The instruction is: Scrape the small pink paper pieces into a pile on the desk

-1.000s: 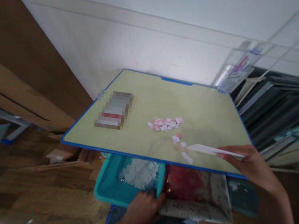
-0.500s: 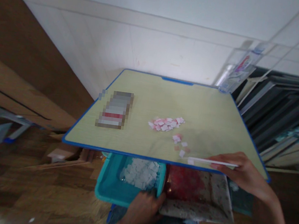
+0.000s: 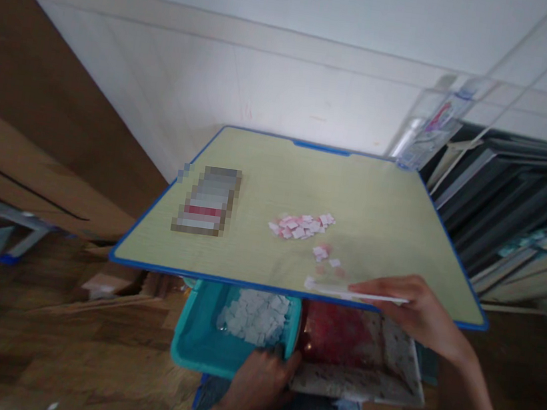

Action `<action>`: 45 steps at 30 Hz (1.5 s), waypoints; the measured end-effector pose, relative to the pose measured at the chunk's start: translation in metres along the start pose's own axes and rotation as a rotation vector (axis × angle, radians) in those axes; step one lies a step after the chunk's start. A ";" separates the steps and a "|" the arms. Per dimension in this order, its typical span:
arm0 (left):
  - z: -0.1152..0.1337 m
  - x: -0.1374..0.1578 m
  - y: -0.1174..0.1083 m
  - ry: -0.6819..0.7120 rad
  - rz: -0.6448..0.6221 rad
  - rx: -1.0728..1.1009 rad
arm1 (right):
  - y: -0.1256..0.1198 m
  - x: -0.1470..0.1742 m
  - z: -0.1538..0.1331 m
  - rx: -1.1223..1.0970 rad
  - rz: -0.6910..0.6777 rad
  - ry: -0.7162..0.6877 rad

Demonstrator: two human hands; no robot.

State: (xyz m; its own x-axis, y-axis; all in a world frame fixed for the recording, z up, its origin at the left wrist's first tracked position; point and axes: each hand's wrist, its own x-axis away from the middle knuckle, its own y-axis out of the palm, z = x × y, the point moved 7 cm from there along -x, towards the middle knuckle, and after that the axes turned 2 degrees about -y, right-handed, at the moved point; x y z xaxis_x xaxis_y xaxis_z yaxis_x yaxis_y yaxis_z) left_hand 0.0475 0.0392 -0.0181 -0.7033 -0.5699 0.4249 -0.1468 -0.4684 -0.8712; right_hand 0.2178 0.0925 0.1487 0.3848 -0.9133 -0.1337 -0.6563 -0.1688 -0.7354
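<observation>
My right hand (image 3: pixel 413 311) is closed around a thin white flat strip (image 3: pixel 335 290), held low along the front edge of the table. A small white square lies at the strip's left end. Beyond it on the tabletop are a pile of small white and pink squares (image 3: pixel 301 226) and a smaller cluster (image 3: pixel 320 252). Down by the lap, my left hand (image 3: pixel 264 375) has its fingers curled over the near right rim of a teal plastic basin (image 3: pixel 206 354). White squares (image 3: pixel 256 316) lie inside that basin. Touching the same hand is a stained tray (image 3: pixel 355 387) with a red patch.
The pale folding table (image 3: pixel 356 189) has a blue rim and stands against a white wall. A blurred-out flat object (image 3: pixel 207 200) lies on its left side. A clear bottle (image 3: pixel 428 135) stands at the back right corner. Dark flat panels (image 3: pixel 512 189) lean at the right.
My right hand has moved left along the front edge with the white strip, and the loose square near the edge is now at the strip's left end. My left hand stays on the basin.
</observation>
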 end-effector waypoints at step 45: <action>0.000 -0.002 0.003 0.023 0.052 -0.005 | -0.029 0.029 0.035 -0.049 -0.062 0.094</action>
State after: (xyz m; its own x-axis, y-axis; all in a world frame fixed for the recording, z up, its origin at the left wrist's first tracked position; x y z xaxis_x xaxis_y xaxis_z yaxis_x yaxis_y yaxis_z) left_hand 0.0485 0.0385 -0.0214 -0.7258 -0.5779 0.3731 -0.1132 -0.4347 -0.8934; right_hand 0.2703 0.0835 0.1429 0.3646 -0.9308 -0.0246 -0.6647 -0.2417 -0.7069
